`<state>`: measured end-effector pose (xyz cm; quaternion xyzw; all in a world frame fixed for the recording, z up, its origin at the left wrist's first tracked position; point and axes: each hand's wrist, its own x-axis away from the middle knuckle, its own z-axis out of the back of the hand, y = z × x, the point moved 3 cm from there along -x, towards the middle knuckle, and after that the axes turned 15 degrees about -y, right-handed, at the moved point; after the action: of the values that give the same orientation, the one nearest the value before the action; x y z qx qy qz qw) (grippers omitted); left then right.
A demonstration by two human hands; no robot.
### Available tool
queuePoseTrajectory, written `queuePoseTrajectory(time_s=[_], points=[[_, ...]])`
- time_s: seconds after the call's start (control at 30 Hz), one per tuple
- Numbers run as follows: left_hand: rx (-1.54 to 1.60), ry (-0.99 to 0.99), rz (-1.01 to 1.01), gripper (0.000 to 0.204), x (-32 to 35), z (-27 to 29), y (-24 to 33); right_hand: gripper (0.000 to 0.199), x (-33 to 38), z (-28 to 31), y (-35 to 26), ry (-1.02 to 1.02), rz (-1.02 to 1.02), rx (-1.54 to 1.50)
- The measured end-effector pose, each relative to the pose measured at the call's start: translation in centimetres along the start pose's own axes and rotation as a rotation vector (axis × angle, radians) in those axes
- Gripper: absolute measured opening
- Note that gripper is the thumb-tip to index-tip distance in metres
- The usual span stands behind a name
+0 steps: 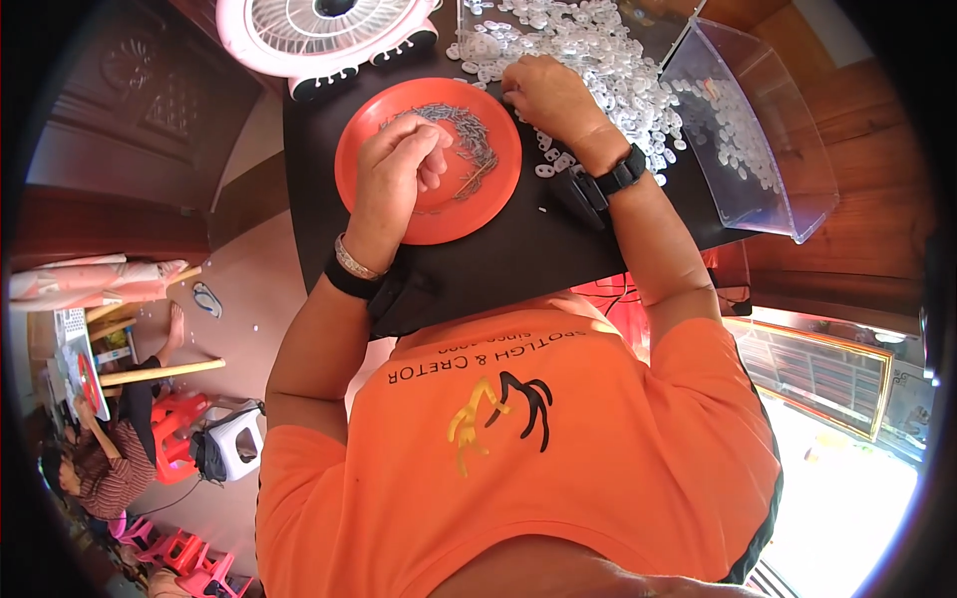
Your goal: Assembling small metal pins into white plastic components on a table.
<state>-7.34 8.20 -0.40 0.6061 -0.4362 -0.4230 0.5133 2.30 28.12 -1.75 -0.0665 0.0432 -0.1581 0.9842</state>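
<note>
A round orange-red plate (364,204) lies on the black table and holds a curved heap of small grey metal screws or pins (469,130). Above its middle is my left hand (399,164), with fingers curled inward; whatever they hold, if anything, is too small to make out. Just past the plate's right rim, my right hand (553,95) bends its fingers down at the edge of a spread of small white plastic pieces (618,85), each with holes. The right fingertips are pressed together, and what lies between them is hidden.
A pink-and-white fan (329,40) stands at the back left of the table (469,269). At the right, a clear plastic bin (768,140) lies tilted with more white pieces inside. Far left, another person (110,458) sits near red stools (174,434).
</note>
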Motion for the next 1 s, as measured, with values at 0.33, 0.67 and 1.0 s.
queuePoseTrajectory(time_s=[0.33,0.67,1.0], points=[[-0.074,-0.032,0.046,0.021,-0.5,0.5,-0.9,0.009,0.8,2.2,-4.4,-0.11,0.125,-1.029],[-0.164,-0.113,0.096,0.016,-0.7,0.2,-2.0,0.009,1.3,0.9,-7.3,-0.135,0.239,-1.135],[-0.063,-0.03,0.091,0.013,-0.5,0.8,-1.0,0.013,1.3,1.1,-6.7,-0.021,0.188,-0.766]])
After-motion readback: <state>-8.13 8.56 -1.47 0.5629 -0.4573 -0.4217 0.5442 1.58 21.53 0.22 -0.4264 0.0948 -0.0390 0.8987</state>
